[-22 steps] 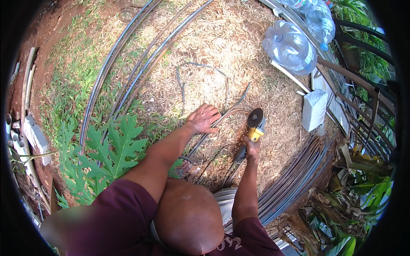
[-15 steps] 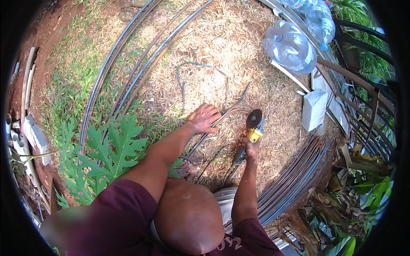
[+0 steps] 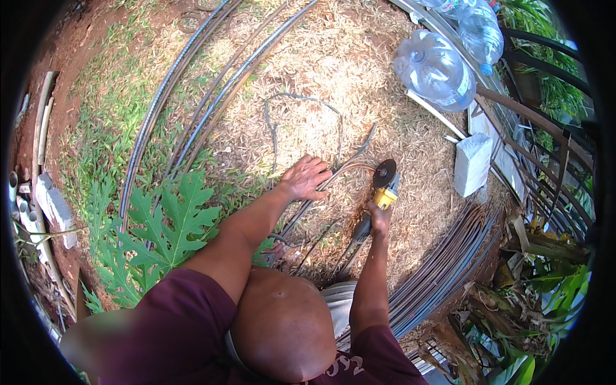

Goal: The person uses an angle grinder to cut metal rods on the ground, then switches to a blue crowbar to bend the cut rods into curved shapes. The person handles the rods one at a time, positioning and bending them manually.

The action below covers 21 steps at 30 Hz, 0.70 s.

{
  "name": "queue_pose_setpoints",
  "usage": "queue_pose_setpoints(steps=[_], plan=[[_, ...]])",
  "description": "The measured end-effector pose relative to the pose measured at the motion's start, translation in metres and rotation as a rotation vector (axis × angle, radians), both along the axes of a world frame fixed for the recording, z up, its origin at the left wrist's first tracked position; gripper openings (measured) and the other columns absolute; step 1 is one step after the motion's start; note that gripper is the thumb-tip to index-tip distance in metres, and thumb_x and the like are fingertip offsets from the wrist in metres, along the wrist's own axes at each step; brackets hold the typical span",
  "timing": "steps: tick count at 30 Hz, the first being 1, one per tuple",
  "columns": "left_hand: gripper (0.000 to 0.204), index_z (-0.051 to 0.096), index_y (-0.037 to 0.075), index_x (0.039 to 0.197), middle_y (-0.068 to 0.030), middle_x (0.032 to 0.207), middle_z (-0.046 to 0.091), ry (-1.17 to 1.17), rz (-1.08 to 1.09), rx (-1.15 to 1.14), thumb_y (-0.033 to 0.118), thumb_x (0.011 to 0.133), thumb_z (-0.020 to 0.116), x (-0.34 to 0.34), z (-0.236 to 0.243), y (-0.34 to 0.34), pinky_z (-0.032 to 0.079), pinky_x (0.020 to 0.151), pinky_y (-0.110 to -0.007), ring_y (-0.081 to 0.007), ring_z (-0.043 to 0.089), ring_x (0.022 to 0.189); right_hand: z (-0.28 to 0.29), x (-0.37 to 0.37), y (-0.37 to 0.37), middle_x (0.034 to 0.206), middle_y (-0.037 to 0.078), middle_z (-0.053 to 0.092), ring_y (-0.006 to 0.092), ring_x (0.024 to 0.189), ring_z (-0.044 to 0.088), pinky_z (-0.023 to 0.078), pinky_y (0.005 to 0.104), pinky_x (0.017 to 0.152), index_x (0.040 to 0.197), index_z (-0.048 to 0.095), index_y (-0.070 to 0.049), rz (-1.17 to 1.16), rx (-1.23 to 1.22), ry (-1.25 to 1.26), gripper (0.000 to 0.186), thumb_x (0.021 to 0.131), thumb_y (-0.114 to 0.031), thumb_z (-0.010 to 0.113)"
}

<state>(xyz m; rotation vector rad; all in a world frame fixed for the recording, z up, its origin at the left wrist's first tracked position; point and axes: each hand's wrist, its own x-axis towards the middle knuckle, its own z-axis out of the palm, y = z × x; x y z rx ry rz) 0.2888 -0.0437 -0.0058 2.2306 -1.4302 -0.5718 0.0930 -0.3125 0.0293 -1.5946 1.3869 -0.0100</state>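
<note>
My right hand (image 3: 379, 218) is closed around a yellow and black angle grinder (image 3: 384, 197). Its dark cutting disc (image 3: 385, 173) faces up toward me, beside the bent end of some thin metal rods (image 3: 357, 165). Whether the disc touches the rods, I cannot tell. Left of the grinder, my left hand (image 3: 307, 178) lies palm down over the rods, fingers spread. A loose bent length of dark rod (image 3: 303, 96) rests on the dry grass beyond that hand.
Long curved rods (image 3: 160, 102) cross the grass on the left, beside a broad green leaf (image 3: 173, 221). A thick rod bundle (image 3: 443, 273) lies at the near right. Farther right are a white block (image 3: 472, 165), large plastic bottles (image 3: 436, 70) and dark metal bars (image 3: 545, 125).
My right hand and the grinder have shifted slightly up and to the right. The left hand keeps its place on the rods.
</note>
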Motion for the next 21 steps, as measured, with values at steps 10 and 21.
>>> queue_pose_setpoints(steps=[10,21], plan=[[0.067,0.062,0.012,0.134,-0.0097,0.131,0.058,-0.014,0.010,-0.020,0.066,0.097,0.051,-0.002,-0.006,-0.001,0.037,0.111,-0.043,-0.0243,0.051,0.125,0.012,0.011,0.003,0.093,0.008,0.068,0.0228,0.071,0.066,0.057,0.0368,0.061,0.120,0.060,0.000,-0.026,0.065,-0.072,0.044,0.080,-0.003,0.078],[0.064,0.063,0.012,0.130,-0.0091,0.125,0.058,-0.018,0.017,-0.043,0.065,0.096,0.054,-0.002,-0.003,0.000,0.038,0.108,-0.044,-0.0241,0.051,0.123,-0.015,-0.003,-0.016,0.096,0.007,0.068,0.0187,0.076,0.065,0.054,0.0337,0.069,0.124,0.061,-0.002,0.105,-0.071,-0.090,0.047,0.080,-0.002,0.079]])
